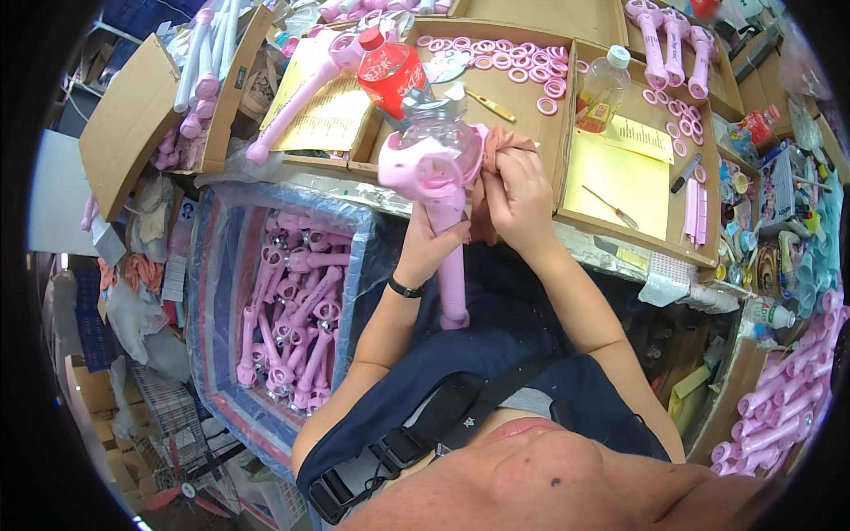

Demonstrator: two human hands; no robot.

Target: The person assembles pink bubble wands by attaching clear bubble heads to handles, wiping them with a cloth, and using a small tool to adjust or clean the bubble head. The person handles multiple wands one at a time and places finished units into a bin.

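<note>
In the head view, the left hand [430, 248] has its fingers wrapped around the handle of a pink wand [450, 270], held over the near edge of the bench [611, 258] with its head up and the handle's end towards the person's body. The right hand [524, 196], just right of the wand, has its fingers closed on a brownish-orange cloth [505, 143] beside the wand's head; whether the cloth presses on it I cannot tell. A black band [405, 288] circles the wrist below the wand's handle. Left of the wand, a striped bag [362, 265] holds many more pink wands [297, 310]. Beyond the wand stands a red-capped bottle [390, 73], and beyond it to the right a cardboard tray [531, 126] holds scattered pink rings [538, 73] and a yellow-handled tool [491, 106]. Farther right of the wand are a clear bottle with yellowish liquid [601, 96] and a screwdriver [613, 208] lying on yellow paper [611, 177].
</note>
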